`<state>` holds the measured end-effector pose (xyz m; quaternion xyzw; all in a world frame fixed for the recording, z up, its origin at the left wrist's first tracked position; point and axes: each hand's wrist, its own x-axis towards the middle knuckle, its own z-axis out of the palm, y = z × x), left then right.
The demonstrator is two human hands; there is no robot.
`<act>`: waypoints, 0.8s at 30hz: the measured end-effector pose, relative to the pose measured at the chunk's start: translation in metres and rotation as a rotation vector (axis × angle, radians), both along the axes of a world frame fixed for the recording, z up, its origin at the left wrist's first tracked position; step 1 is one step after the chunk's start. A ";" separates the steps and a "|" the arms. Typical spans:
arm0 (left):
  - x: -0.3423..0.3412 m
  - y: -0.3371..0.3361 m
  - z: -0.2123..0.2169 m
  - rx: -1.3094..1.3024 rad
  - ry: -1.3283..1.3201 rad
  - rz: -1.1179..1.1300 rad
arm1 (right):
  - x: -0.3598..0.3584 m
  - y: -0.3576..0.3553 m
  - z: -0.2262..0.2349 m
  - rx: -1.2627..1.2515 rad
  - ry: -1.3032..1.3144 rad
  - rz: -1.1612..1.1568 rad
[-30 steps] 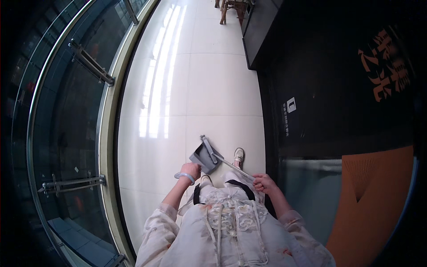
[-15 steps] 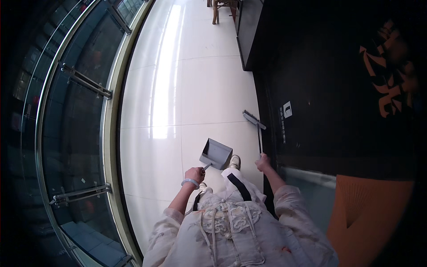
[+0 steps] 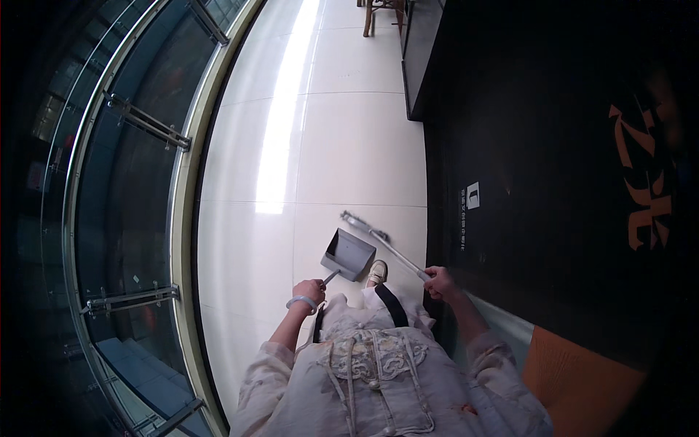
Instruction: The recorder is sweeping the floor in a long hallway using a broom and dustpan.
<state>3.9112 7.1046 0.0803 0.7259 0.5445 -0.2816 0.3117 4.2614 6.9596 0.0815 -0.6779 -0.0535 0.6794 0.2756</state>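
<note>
My left hand (image 3: 310, 291), with a pale bangle at its wrist, is closed round the handle of a grey dustpan (image 3: 351, 256). The pan rests low over the white tiles in front of my feet, its mouth facing away and to the left. In my right hand (image 3: 441, 282) is the long light handle of a broom (image 3: 368, 227). The broom slants left from that hand, and its slightly blurred grey head lies just beyond the dustpan's far edge. Whether head and pan touch, I cannot tell.
A glass railing (image 3: 138, 197) with metal brackets runs along the left of the tiled floor (image 3: 357, 146). The dark wall (image 3: 524, 167) with orange lettering borders the right. Wooden furniture legs (image 3: 370, 20) stand far ahead. My shoe (image 3: 378, 272) is beside the dustpan.
The broom head has swung left from the wall's edge to the dustpan's far side. My right hand has turned and lowered slightly; the dustpan has shifted only a little.
</note>
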 end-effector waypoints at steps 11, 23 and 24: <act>-0.002 -0.052 -0.011 0.077 -0.121 0.215 | -0.027 0.099 -0.067 0.151 -0.689 0.797; 0.002 -0.051 -0.010 0.119 -0.099 0.259 | 0.004 0.050 -0.005 -0.150 -0.283 0.947; 0.001 -0.052 -0.009 0.115 -0.101 0.258 | 0.010 0.052 -0.007 -0.149 -0.286 0.954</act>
